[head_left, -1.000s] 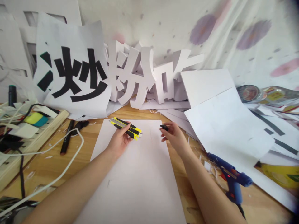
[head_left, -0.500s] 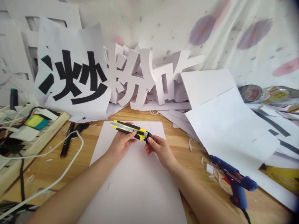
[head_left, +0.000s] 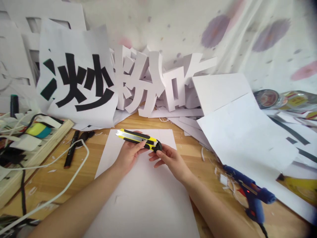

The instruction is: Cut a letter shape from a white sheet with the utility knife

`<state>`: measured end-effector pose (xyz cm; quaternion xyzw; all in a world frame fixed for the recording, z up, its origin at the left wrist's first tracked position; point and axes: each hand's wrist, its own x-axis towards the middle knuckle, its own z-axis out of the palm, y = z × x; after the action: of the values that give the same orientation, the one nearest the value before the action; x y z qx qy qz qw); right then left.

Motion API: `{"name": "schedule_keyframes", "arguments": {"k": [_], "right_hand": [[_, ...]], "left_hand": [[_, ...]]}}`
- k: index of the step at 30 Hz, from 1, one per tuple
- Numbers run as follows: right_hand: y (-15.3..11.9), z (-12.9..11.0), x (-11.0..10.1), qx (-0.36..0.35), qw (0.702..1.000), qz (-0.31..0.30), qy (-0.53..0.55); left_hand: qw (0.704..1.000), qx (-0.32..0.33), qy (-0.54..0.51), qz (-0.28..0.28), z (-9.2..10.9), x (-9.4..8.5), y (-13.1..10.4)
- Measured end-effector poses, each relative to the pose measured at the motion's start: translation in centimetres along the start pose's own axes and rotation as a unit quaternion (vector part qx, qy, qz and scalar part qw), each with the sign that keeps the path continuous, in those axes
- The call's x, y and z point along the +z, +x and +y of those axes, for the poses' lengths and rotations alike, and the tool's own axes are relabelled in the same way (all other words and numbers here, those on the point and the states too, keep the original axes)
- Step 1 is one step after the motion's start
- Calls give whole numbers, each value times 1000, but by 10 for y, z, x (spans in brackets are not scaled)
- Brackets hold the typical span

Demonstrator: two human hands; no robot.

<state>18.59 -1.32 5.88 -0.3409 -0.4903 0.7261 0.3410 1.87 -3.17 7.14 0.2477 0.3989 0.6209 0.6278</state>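
Observation:
A yellow and black utility knife point(head_left: 138, 138) lies across both hands above a white sheet point(head_left: 146, 188), its blade end pointing left. My left hand point(head_left: 130, 153) is closed around the middle of the knife, with the thumb on top of its body. At the knife's black right end is my right hand point(head_left: 170, 160); its thumb and forefinger touch that end, while its other fingers are spread a little below.
Behind stand a paper with black characters point(head_left: 84, 82) and white cut-out characters point(head_left: 143, 82). A blue glue gun point(head_left: 252, 191) and white boards point(head_left: 247, 132) lie right. Left are a power strip point(head_left: 37, 158), a white cable point(head_left: 74, 175) and a black marker point(head_left: 71, 150).
The knife has shifted slightly to the right and turned a little in my left hand. The fingers of my right hand have loosened and spread at its end.

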Motion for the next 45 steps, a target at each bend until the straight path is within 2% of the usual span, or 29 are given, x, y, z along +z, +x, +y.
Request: {"name": "schedule_keyframes", "arguments": {"k": [6, 16, 27, 32, 35, 38, 42, 45], "right_hand": [[0, -3, -2, -2, 1000, -13, -5], [-1, -6, -3, 2, 1000, 0, -2], [-2, -9, -4, -25, 999, -21, -34], [-8, -13, -4, -59, 992, -34, -104], [-15, -15, -4, -146, 964, -23, -222], [-20, -16, -5, -243, 906, -9, -347], [-23, -14, -5, -335, 837, 7, -433], [-22, -11, -4, -364, 812, 21, -455]], "left_hand": [[1000, 5, 0, -6, 1, 1, 0], [999, 24, -10, -21, -4, 2, -4], [999, 25, -39, -17, -7, 1, -5], [996, 5, -65, -60, -4, -3, -4], [991, -7, -75, -109, 4, -6, -3], [987, -6, -62, -146, 11, -6, -3], [986, -9, -43, -162, 15, -6, -4], [988, 1, -46, -149, 12, -7, -3]]}}
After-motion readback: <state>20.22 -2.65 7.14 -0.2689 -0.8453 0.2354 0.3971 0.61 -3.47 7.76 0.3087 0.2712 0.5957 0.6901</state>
